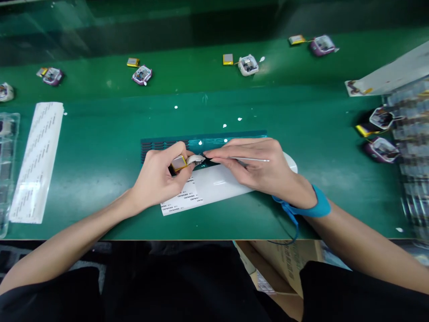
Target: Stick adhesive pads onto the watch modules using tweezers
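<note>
At far left we see a clear tray [14,117] holding dark pieces [4,170]. Over the green bench [100,179], our left hand [162,174] curls snugly around a white casing [195,159] and its battery [178,163]; our right hand [263,169] pinches a slim metal tool [256,159] near the casing. Below, an open carton [288,264] holds clear plastic [264,283]; rightmost, clear trays [410,205] hold blurred parts.

glossy green worktable [100,134] | dark band [234,20] across far side | straight near edge [80,239]
</note>
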Available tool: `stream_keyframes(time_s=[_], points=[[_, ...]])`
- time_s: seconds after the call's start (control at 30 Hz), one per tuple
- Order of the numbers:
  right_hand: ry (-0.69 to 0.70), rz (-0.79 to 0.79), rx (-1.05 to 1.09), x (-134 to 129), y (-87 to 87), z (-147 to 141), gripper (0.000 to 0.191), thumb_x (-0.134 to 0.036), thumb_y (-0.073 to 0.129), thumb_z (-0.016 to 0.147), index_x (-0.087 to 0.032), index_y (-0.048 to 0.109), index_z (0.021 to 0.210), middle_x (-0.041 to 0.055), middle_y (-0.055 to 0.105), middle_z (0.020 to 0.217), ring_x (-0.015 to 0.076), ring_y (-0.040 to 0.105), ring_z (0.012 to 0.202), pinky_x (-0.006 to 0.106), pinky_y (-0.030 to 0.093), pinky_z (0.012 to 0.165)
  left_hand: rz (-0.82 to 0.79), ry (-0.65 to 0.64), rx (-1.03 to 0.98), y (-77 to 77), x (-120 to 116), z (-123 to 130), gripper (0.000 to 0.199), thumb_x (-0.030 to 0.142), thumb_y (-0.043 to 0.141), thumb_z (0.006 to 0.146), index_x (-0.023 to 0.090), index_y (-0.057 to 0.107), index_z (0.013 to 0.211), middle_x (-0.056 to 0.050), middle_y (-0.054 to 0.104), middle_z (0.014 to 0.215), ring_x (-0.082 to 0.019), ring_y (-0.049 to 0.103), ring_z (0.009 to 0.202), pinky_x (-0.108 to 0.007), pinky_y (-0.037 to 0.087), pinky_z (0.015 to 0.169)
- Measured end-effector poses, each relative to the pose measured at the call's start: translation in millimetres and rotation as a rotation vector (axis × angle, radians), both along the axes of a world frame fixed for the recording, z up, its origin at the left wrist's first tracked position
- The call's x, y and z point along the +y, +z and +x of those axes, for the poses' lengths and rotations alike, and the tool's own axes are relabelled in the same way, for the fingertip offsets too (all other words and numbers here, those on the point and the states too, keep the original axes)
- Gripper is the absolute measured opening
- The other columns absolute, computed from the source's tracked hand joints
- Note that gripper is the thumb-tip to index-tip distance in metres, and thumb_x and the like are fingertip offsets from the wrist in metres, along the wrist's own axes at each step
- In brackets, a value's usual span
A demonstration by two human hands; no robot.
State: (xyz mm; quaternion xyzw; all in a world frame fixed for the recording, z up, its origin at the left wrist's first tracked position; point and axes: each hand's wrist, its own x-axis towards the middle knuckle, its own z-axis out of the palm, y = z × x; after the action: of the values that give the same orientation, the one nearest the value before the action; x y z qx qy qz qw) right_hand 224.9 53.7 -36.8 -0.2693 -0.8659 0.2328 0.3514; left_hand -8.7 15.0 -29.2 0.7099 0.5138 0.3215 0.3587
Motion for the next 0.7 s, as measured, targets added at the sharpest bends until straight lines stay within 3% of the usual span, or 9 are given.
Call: stream_keyframes(time_s=[0.13,0.23,0.37,0.47,0.7], points=[[-0.106,0.125,0.075,-3.9,8.3,-3.3,0.023,-0.008,0.066,0.097,-0.024,0.074,0.111,0.0025,0.081,0.105,0.0182,0.078,0.085,0.032,0.065,0.069,-0.006,0.040,-0.081,3.9,-2.8,2.6,0.020,0.020,0.070,0.084,0.020,0.057,0.070,-0.005,0.080,0.093,-0.015,0.064,0.070,-0.027,0.043,0.060],[-0.162,0.263,0.080,-9.4,20.4,-0.8,0.026,-0.004,0.064,0.097,-0.021,0.073,0.114,0.0057,0.080,0.110,0.0191,0.078,0.099,0.030,0.067,0.080,-0.016,0.191,-0.277,10.2,-2.9,4.2,0.020,0.021,0.076,0.081,0.020,0.061,0.067,-0.003,0.073,0.084,-0.014,0.060,0.066,-0.027,0.042,0.057],[-0.039,0.503,-0.006,-21.2,30.8,0.7,0.021,-0.010,0.057,0.103,-0.017,0.072,0.116,0.0076,0.077,0.119,0.0171,0.076,0.106,0.028,0.067,0.089,-0.273,0.324,-0.607,15.8,-0.2,4.6,0.024,0.019,0.075,0.080,0.021,0.058,0.063,0.004,0.057,0.056,-0.010,0.050,0.046,-0.025,0.038,0.045],[0.048,0.541,-0.144,-27.3,32.2,-3.4,0.016,-0.012,0.062,0.101,-0.017,0.073,0.113,0.0078,0.075,0.122,0.0180,0.077,0.104,0.030,0.068,0.091,-0.430,0.344,-0.726,16.4,1.1,6.1,0.027,0.016,0.074,0.079,0.020,0.056,0.060,0.003,0.060,0.052,-0.012,0.059,0.047,-0.025,0.046,0.047],[0.081,0.585,-0.157,-24.3,26.0,-8.6,0.020,-0.010,0.072,0.095,-0.010,0.071,0.115,0.0102,0.075,0.119,0.0207,0.079,0.097,0.031,0.069,0.088,-0.469,0.347,-0.758,17.6,-1.3,11.2,0.025,0.014,0.071,0.078,0.020,0.057,0.059,0.002,0.065,0.053,-0.013,0.063,0.049,-0.025,0.051,0.049]])
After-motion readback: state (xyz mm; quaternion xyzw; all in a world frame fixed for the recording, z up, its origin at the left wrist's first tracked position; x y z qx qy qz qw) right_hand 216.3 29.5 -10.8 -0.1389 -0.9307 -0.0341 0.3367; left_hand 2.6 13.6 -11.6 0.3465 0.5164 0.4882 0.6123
